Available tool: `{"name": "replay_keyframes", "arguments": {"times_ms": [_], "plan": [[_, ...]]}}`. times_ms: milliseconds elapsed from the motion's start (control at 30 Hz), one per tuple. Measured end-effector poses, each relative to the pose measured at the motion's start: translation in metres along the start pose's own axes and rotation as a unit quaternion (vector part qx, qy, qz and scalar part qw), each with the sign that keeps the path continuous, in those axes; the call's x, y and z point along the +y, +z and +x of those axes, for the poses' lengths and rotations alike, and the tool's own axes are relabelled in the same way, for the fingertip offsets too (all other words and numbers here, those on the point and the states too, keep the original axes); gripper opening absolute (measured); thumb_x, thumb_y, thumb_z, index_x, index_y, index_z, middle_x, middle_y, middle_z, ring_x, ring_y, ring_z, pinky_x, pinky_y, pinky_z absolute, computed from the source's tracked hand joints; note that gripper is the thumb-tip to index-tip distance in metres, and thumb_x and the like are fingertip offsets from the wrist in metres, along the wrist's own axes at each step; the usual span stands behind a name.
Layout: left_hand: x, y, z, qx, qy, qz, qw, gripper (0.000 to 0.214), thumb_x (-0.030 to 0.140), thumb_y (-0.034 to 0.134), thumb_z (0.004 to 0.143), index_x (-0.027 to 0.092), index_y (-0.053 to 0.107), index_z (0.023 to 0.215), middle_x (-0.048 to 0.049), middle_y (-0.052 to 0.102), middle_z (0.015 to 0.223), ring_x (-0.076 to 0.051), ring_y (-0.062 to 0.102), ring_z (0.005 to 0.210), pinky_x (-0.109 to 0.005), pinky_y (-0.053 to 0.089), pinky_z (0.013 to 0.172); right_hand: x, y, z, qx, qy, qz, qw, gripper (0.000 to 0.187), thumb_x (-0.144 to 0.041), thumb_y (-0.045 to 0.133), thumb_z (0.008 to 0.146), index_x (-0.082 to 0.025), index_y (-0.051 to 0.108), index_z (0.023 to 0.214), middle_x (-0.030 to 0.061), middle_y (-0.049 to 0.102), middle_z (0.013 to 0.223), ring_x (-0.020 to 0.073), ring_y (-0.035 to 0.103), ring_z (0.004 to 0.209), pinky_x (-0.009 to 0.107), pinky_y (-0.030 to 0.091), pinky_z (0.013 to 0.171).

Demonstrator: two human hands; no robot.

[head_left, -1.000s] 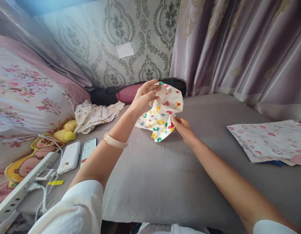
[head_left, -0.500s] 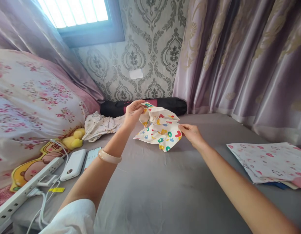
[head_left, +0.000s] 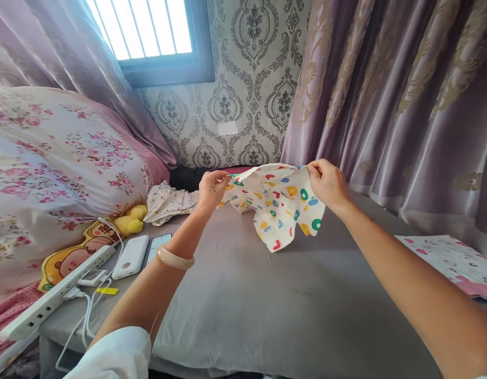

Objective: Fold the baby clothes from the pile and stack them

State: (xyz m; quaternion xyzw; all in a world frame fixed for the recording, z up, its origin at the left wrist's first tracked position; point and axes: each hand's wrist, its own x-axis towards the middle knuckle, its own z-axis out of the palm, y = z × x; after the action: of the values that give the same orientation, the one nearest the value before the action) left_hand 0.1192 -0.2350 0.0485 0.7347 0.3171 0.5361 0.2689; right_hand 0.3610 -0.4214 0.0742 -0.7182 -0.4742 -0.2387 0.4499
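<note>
A cream cloth (head_left: 275, 205) printed with bright red, yellow, green and blue shapes hangs between my two hands, above the grey bed. It looks like a small garment, though its folds hide the full shape. My left hand (head_left: 212, 190) pinches its upper left edge with thumb and fingers. At the upper right corner, my right hand (head_left: 328, 183) is closed on the same cloth. The lower part droops in loose points near the sheet. A pale bangle (head_left: 174, 258) circles my left forearm.
Folded printed cloths (head_left: 452, 260) lie at the right. On the left are a crumpled pale cloth (head_left: 170, 202), a yellow plush toy (head_left: 130, 221), a phone (head_left: 159, 247), a white power bank (head_left: 130, 256) and a power strip (head_left: 57, 295) with cables. A dark roll (head_left: 186, 178) rests against the wall.
My right hand has moved up and to the right, gripping the cloth's upper corner now. The cloth is spread wider between both hands. The view has shifted slightly.
</note>
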Motion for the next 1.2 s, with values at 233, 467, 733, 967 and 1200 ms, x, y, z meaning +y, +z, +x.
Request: {"name": "replay_keyframes", "arguments": {"times_ms": [233, 467, 733, 967, 1200], "plan": [[0.03, -0.022, -0.006, -0.039, -0.086, -0.127, 0.987, 0.017, 0.033, 0.068, 0.075, 0.017, 0.065, 0.081, -0.0038, 0.059, 0.088, -0.02, 0.061, 0.078, -0.035, 0.059, 0.06, -0.036, -0.059, 0.015, -0.049, -0.145, -0.082, 0.985, 0.032, -0.045, 0.046, 0.098, -0.023, 0.068, 0.104, 0.0042, 0.071, 0.092, 0.0221, 0.064, 0.084, 0.031, 0.042, 0.071], [0.024, -0.032, 0.004, -0.056, 0.001, -0.108, 0.993, 0.017, 0.033, 0.065, 0.077, 0.018, 0.065, 0.083, -0.0003, 0.064, 0.072, -0.015, 0.062, 0.068, -0.029, 0.056, 0.066, -0.018, -0.073, 0.037, -0.167, -0.129, -0.038, 0.977, 0.037, -0.05, 0.053, 0.092, -0.019, 0.072, 0.098, 0.0014, 0.069, 0.075, 0.0148, 0.058, 0.066, 0.028, 0.041, 0.065], [0.052, -0.058, 0.021, 0.036, 0.182, 0.071, 0.98, 0.023, 0.031, 0.055, 0.085, 0.018, 0.072, 0.095, -0.0011, 0.07, 0.077, -0.015, 0.064, 0.073, -0.025, 0.05, 0.07, -0.026, -0.088, 0.049, -0.055, -0.111, 0.006, 0.992, 0.027, -0.035, 0.058, 0.087, -0.014, 0.073, 0.094, 0.004, 0.069, 0.074, 0.0125, 0.053, 0.062, 0.026, 0.038, 0.059], [0.051, -0.05, 0.036, 0.074, 0.2, 0.178, 0.961, 0.023, 0.033, 0.055, 0.086, 0.019, 0.073, 0.089, -0.0023, 0.07, 0.079, -0.018, 0.063, 0.079, -0.027, 0.046, 0.072, -0.026, -0.068, 0.05, -0.029, -0.141, -0.045, 0.989, 0.023, -0.028, 0.053, 0.091, -0.018, 0.073, 0.089, 0.0048, 0.071, 0.08, 0.0149, 0.058, 0.072, 0.027, 0.04, 0.067], [0.047, -0.037, 0.046, 0.02, 0.213, 0.192, 0.958, 0.023, 0.032, 0.056, 0.086, 0.019, 0.075, 0.088, -0.0019, 0.069, 0.076, -0.019, 0.062, 0.085, -0.03, 0.045, 0.081, -0.009, -0.046, 0.055, 0.006, -0.147, -0.1, 0.984, 0.028, -0.03, 0.048, 0.095, -0.02, 0.073, 0.089, 0.0055, 0.072, 0.085, 0.0209, 0.063, 0.08, 0.031, 0.041, 0.071]]}}
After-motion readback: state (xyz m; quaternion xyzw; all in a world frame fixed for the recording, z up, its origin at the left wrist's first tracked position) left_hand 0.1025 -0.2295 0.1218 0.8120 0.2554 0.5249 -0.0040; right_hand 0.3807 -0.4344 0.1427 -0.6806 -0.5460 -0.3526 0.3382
